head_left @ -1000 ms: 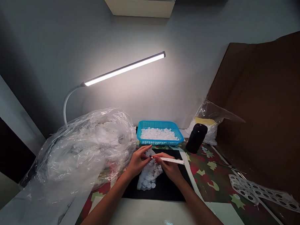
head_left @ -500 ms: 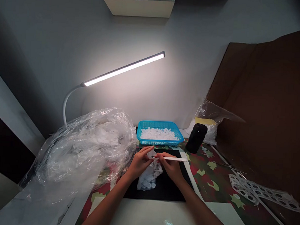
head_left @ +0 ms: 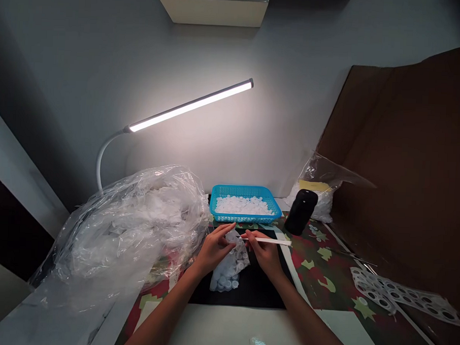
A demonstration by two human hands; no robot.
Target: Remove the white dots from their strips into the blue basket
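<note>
In my right hand (head_left: 262,249) is a slim white pen-like tool (head_left: 276,241), gripped between thumb and fingers; its thin tip points left towards my other hand. My left hand (head_left: 214,249) is curled with thumb and forefinger around something pale and translucent that I cannot make out. Below and between both hands lies a pile of translucent round caps or discs (head_left: 225,281), partly covered by my left hand. The pile rests on a black mat (head_left: 263,291).
Behind the hands stands a blue basket (head_left: 245,219) of small white pieces. A large clear plastic bag (head_left: 128,239) fills the left. To the right are a black container (head_left: 301,211), a filled plastic bag (head_left: 323,209), strips with round holes (head_left: 411,295) and cardboard (head_left: 401,165). A lit lamp (head_left: 190,105) hangs above.
My right hand has drawn slightly right with the white tool, so its tip is farther from my left hand. My left hand has hardly moved.
</note>
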